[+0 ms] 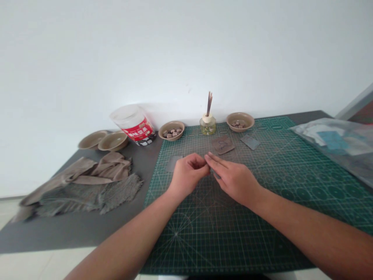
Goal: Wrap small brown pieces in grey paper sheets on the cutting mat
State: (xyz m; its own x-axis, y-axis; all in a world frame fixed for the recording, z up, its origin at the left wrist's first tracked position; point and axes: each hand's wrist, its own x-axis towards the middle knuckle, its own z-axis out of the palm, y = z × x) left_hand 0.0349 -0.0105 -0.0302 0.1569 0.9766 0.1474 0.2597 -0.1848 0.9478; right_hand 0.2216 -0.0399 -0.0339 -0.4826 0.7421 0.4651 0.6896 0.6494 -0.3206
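Observation:
Over the middle of the green cutting mat (227,233), my two hands meet at the fingertips. My left hand (190,171) has its fingers curled and pressed together. My right hand (233,177) has its fingers together, touching the left fingertips. Anything pinched between them is too small or hidden to make out. Just beyond lies a brown square piece (223,144) with a dark line on it. A clear small sheet (174,163) lies left of my left hand, and a grey translucent one (250,142) is at the back right.
Bowls of stones (171,131) (240,121) flank a reed diffuser (208,124) by the wall. A plastic tub with a red label (136,130), two bowls (113,141) and crumpled cloth (87,186) are on the left. A plastic bag (335,142) lies at right.

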